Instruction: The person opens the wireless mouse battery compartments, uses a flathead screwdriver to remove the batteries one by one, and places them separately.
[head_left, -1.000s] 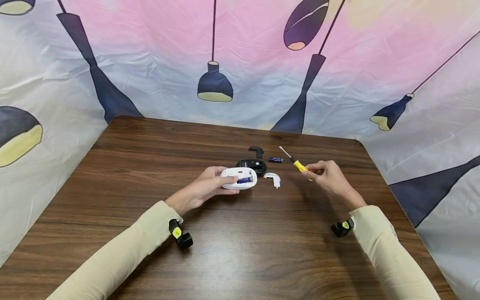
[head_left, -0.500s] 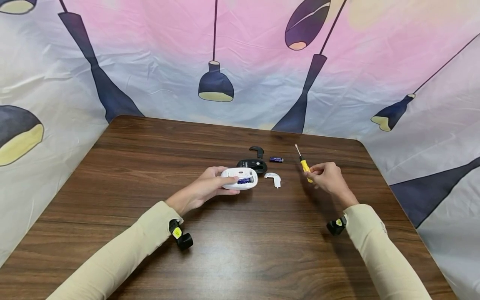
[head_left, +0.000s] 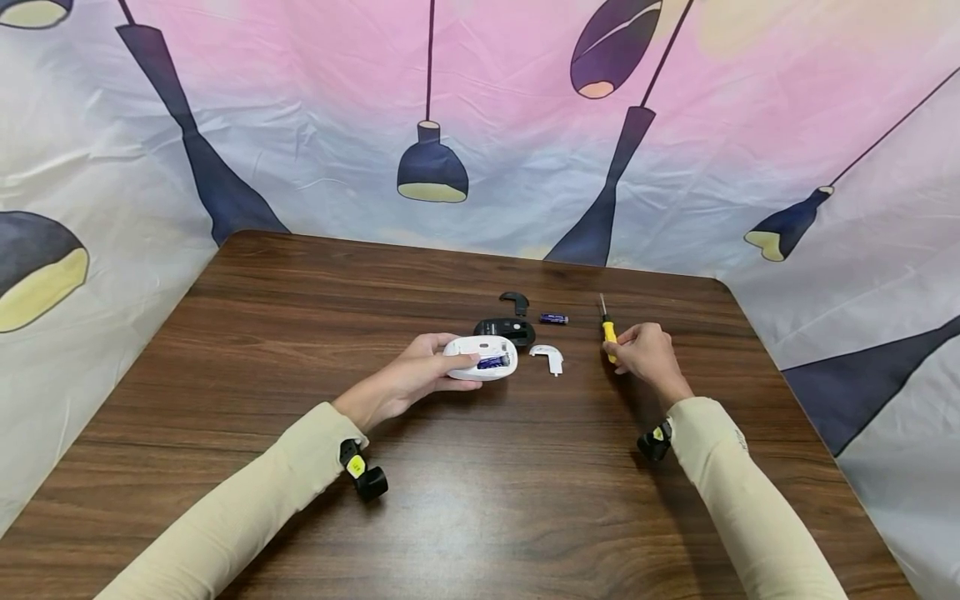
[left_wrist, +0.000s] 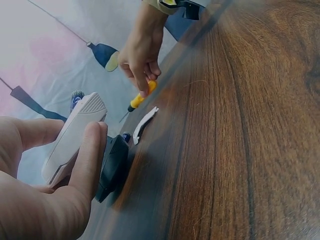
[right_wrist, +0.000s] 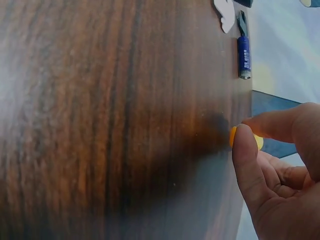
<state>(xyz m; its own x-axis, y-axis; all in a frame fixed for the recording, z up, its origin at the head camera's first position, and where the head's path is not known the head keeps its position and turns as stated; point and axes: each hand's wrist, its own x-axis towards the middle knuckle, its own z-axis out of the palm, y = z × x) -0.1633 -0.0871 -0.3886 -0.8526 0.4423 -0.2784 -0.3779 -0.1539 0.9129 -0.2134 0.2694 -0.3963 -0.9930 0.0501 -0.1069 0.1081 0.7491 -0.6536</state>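
Note:
My left hand (head_left: 420, 367) grips a white computer mouse (head_left: 482, 357) turned belly up, with a blue battery (head_left: 492, 362) in its open bay; the left wrist view shows the white mouse (left_wrist: 72, 137) between thumb and fingers. My right hand (head_left: 645, 354) pinches the yellow handle of a small screwdriver (head_left: 607, 327), tip pointing away; the right wrist view shows only a bit of the yellow handle (right_wrist: 233, 136). A white battery cover (head_left: 547, 356) lies on the table between the hands.
A black mouse (head_left: 506, 330) lies just behind the white one, with a black cover piece (head_left: 514, 301) and a loose blue battery (head_left: 553, 318) beyond it. The wooden table (head_left: 300, 333) is ringed by a printed cloth backdrop (head_left: 450, 108).
My right hand has drawn left and nearer, swinging the screwdriver from slanting left to pointing almost straight away. The left hand and white mouse have stayed put.

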